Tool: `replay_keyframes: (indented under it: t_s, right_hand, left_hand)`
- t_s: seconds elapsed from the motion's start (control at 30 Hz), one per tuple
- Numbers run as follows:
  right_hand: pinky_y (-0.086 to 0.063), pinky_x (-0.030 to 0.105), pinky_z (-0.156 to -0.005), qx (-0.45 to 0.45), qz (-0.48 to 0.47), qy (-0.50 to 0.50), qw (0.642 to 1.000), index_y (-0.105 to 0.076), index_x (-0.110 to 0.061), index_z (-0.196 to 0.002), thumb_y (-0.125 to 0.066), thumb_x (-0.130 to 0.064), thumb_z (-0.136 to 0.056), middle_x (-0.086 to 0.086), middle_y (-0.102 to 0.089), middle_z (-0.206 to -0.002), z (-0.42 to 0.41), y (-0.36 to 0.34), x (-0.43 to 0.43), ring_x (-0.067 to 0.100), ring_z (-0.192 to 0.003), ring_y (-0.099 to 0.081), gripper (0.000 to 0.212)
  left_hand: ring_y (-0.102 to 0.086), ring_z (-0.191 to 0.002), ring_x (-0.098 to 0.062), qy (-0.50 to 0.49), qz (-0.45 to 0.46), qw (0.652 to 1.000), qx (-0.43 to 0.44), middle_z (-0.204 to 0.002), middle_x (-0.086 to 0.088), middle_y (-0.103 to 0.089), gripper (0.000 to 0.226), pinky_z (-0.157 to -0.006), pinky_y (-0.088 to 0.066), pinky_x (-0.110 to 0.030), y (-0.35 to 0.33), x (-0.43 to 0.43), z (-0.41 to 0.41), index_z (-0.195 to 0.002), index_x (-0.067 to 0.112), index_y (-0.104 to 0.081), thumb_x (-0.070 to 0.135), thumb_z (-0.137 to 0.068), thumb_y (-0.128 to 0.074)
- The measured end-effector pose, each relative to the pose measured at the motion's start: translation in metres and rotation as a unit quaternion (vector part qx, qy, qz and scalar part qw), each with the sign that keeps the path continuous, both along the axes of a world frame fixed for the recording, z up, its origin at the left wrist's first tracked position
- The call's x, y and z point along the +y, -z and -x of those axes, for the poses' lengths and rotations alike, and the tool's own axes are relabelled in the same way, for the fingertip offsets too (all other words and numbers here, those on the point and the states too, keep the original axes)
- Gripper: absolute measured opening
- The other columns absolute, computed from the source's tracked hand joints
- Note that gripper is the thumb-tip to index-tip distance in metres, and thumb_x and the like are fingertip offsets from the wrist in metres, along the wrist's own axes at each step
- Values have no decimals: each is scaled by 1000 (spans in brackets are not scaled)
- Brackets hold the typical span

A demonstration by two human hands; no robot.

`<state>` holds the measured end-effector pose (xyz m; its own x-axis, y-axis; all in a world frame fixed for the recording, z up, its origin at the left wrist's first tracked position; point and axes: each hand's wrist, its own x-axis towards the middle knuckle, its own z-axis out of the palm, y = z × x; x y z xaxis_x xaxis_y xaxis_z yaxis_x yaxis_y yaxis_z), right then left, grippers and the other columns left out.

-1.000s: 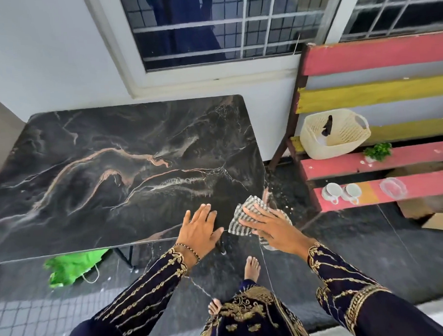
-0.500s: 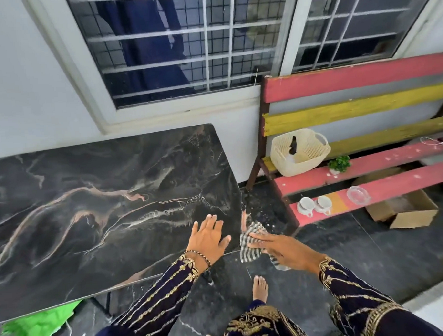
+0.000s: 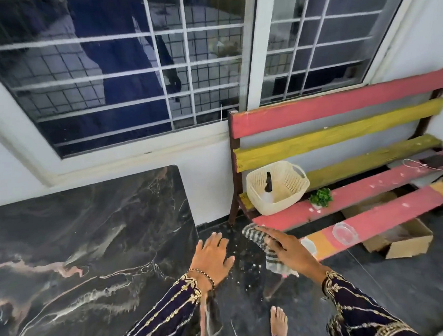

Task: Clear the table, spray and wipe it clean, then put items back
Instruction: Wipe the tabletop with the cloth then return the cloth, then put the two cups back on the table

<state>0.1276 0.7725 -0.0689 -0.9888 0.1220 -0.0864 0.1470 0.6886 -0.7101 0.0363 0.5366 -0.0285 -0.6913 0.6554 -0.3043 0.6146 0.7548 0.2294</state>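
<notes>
One marble tabletop (image 3: 78, 237), two hands: the left hand (image 3: 214, 257) is spreading flat at its right edge, and the right hand (image 3: 287, 248) is holding one checked cloth (image 3: 256, 236) beyond it. The bench (image 3: 369, 199) is carrying one basket (image 3: 290, 190), its spray bottle (image 3: 268, 182) half hidden, one plant (image 3: 320, 196), one glass dish (image 3: 343, 232), and a cup (image 3: 309, 244) mostly behind the right hand.

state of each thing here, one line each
table, top glossy
right hand, holds the cloth
cloth, hanging from the right hand, off the table
left hand, open, fingers spread, at the table's edge
basket, upright on the bench
spray bottle, standing in the basket
glass dish, on the bench's front slat
cardboard box, open, under the bench
</notes>
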Motion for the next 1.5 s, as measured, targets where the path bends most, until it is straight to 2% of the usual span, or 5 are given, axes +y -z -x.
replay_keyframes:
  t_s: [0.3,0.47,0.87,1.1,1.5]
  right_hand:
    - [-39,-2,-86,-4,88,129,988,-54,-13,-143,-50,-18,-107,-4,-60,-129,104,21,161,11,-118,-58,37]
    - [-50,40,-105,-68,137,196,969,-58,-20,-140,-56,-45,-99,2,-65,-133,174,65,253,19,-120,-62,48]
    - [-57,35,-81,-123,111,288,943,-65,-26,-131,-58,-28,-95,7,-73,-116,291,130,319,26,-97,-69,37]
    - [-61,39,-79,-139,256,336,896,-73,-20,-91,-62,-15,-91,9,-73,-92,268,145,321,23,-75,-73,12]
    - [-55,31,-67,-161,309,294,890,-70,-12,-87,-69,-2,-90,4,-72,-77,132,137,266,24,-74,-69,10]
  left_hand:
    - [-36,-138,-22,-59,-21,995,-83,-151,-4,-37,56,-114,-30,-37,19,188,78,-145,16,-36,39,-95,-46]
    - [-43,-134,-22,-93,-45,987,-122,-147,-4,-43,54,-112,-36,-39,51,256,112,-143,15,-39,35,-94,-48]
    - [-47,-128,-16,-135,-33,980,-141,-139,4,-48,47,-107,-38,-31,137,281,134,-138,20,-43,38,-95,-45]
    - [-44,-131,-13,-109,-8,983,-147,-141,6,-46,46,-108,-37,-30,153,286,115,-138,23,-42,40,-95,-43]
    - [-44,-131,-23,-61,58,977,-197,-141,-4,-48,47,-110,-36,-38,155,287,72,-139,16,-43,33,-95,-46]
